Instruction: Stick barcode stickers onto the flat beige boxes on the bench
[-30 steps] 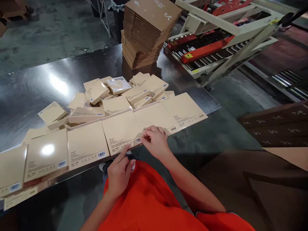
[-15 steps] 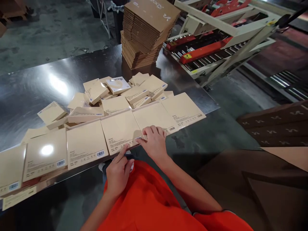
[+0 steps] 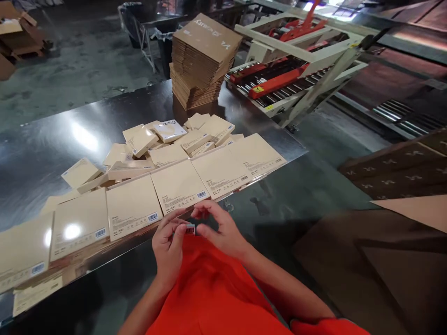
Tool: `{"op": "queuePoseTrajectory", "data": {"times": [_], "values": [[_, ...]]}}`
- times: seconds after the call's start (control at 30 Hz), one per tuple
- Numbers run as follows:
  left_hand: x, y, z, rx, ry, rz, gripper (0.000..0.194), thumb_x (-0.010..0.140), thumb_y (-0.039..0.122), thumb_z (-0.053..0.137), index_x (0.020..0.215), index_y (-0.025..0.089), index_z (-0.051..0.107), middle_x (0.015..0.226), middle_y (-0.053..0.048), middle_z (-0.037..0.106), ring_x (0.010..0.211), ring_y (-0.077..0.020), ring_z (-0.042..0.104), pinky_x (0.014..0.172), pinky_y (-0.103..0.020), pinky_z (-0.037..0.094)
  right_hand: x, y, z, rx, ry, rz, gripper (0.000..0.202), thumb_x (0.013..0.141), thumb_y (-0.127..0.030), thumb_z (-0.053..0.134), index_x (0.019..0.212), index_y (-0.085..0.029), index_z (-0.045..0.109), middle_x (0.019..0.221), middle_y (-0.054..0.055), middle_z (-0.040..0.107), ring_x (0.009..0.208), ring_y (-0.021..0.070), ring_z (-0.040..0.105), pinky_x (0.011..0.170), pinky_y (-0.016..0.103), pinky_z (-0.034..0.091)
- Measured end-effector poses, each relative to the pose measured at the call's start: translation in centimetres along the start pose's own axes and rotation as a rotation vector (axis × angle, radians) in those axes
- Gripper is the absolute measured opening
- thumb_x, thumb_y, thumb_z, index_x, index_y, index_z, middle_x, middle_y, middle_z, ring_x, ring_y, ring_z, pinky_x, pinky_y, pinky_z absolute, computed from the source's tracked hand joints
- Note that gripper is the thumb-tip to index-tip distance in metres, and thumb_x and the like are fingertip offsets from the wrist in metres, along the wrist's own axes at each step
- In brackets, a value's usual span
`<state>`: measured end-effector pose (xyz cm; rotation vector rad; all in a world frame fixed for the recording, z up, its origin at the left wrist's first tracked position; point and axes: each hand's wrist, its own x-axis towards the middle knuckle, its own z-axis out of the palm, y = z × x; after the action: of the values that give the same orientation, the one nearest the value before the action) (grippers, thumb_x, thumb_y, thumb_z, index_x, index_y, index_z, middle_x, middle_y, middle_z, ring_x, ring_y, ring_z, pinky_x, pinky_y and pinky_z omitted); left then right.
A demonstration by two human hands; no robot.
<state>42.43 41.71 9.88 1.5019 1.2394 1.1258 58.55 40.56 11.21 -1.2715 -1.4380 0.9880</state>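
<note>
Pinched between both hands at lower centre of the frame, a small barcode sticker (image 3: 190, 229) is held just off the table's near edge. The left hand (image 3: 168, 246) grips it with curled fingers; the right hand (image 3: 220, 230) touches it with fingertips closed. Just above lies the row of beige flat boxes (image 3: 179, 190), the nearest directly beyond the fingertips. Farther up stands a cardboard stack (image 3: 200, 60).

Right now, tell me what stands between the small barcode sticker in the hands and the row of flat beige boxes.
Nothing visible: both hands pinch the small barcode sticker just below the table edge, and the beige boxes lie uncovered.
</note>
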Motion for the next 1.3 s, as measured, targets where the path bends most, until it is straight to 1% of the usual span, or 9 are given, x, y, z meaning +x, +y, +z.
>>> {"op": "queuePoseTrajectory", "data": {"times": [0.07,0.23,0.4,0.6,0.77,0.93,1.0,1.13,1.3], "values": [[-0.5,0.5,-0.3,-0.063,-0.021,-0.031,0.021,0.087,0.029,0.055,0.075,0.02,0.07,0.099,-0.007,0.069,0.101,-0.022,0.063,0.076,-0.03,0.055,-1.4,-1.6,1.4,0.147,-0.018,0.106,0.023,0.083,-0.029,0.059,0.105,-0.023,0.052,0.088,0.001,0.058,0.076,0.0134,0.055,0.071,0.026,0.048],[-2.0,0.9,-0.9,-0.328,-0.219,-0.138,0.023,0.087,0.034,0.055,0.103,0.021,0.063,0.104,-0.008,0.065,0.09,-0.0191,0.064,0.07,-0.029,0.056,-3.5,-3.2,2.8,0.228,0.133,0.29,0.018,0.079,-0.024,0.062,0.096,-0.021,0.058,0.079,-0.001,0.061,0.072,0.0122,0.057,0.068,0.025,0.049],[-3.1,1.9,0.0,-0.248,-0.21,-0.123,0.015,0.086,0.032,0.057,0.081,0.018,0.061,0.08,-0.002,0.061,0.07,-0.0129,0.06,0.061,-0.022,0.053,-4.3,-2.7,1.4,0.275,0.183,0.344,0.016,0.074,-0.029,0.068,0.086,-0.02,0.062,0.07,-0.001,0.063,0.065,0.0124,0.059,0.063,0.025,0.05],[-2.0,2.3,4.9,-0.054,-0.152,-0.081,0.022,0.09,0.036,0.049,0.076,0.019,0.056,0.066,0.001,0.057,0.059,-0.012,0.058,0.054,-0.022,0.05,-3.2,-1.2,-2.5,0.177,0.171,0.278,0.014,0.077,-0.031,0.065,0.072,-0.019,0.061,0.066,-0.001,0.061,0.06,0.0116,0.055,0.057,0.023,0.047],[0.0,2.4,10.1,0.179,-0.104,0.073,0.028,0.09,0.031,0.049,0.065,0.019,0.055,0.063,0.0,0.062,0.056,-0.0119,0.059,0.052,-0.021,0.046,-1.3,0.6,-8.5,-0.052,0.226,0.104,0.016,0.083,-0.028,0.058,0.07,-0.02,0.06,0.068,0.0,0.059,0.064,0.0128,0.054,0.06,0.024,0.044],[1.3,1.7,14.3,0.315,-0.136,0.277,0.028,0.09,0.022,0.05,0.063,0.02,0.058,0.087,-0.007,0.073,0.098,-0.0207,0.068,0.073,-0.025,0.053,1.5,4.2,-15.5,-0.415,0.333,0.114,0.015,0.081,-0.032,0.061,0.071,-0.022,0.065,0.092,0.006,0.064,0.093,0.0222,0.055,0.085,0.038,0.041],[1.5,1.2,15.6,0.393,-0.186,0.301,0.026,0.09,0.023,0.05,0.067,0.021,0.06,0.103,-0.01,0.073,0.107,-0.0222,0.065,0.076,-0.026,0.054,2.5,5.3,-17.4,-0.59,0.28,0.187,0.013,0.08,-0.029,0.063,0.069,-0.022,0.066,0.096,0.005,0.064,0.098,0.0241,0.053,0.088,0.041,0.035],[1.6,0.6,17.1,0.526,-0.164,0.295,0.026,0.09,0.024,0.051,0.065,0.02,0.058,0.122,-0.011,0.066,0.102,-0.0211,0.068,0.075,-0.027,0.056,3.5,6.2,-18.5,-0.636,0.088,0.268,0.014,0.08,-0.027,0.062,0.068,-0.022,0.065,0.095,0.003,0.064,0.098,0.0224,0.052,0.086,0.04,0.03],[1.4,0.7,17.5,0.564,-0.115,0.292,0.024,0.089,0.022,0.052,0.066,0.021,0.058,0.119,-0.008,0.068,0.101,-0.0204,0.068,0.078,-0.027,0.055,3.6,6.5,-18.0,-0.647,0.051,0.305,0.014,0.08,-0.024,0.063,0.066,-0.021,0.062,0.093,0.001,0.065,0.096,0.0211,0.052,0.086,0.039,0.027]]}}
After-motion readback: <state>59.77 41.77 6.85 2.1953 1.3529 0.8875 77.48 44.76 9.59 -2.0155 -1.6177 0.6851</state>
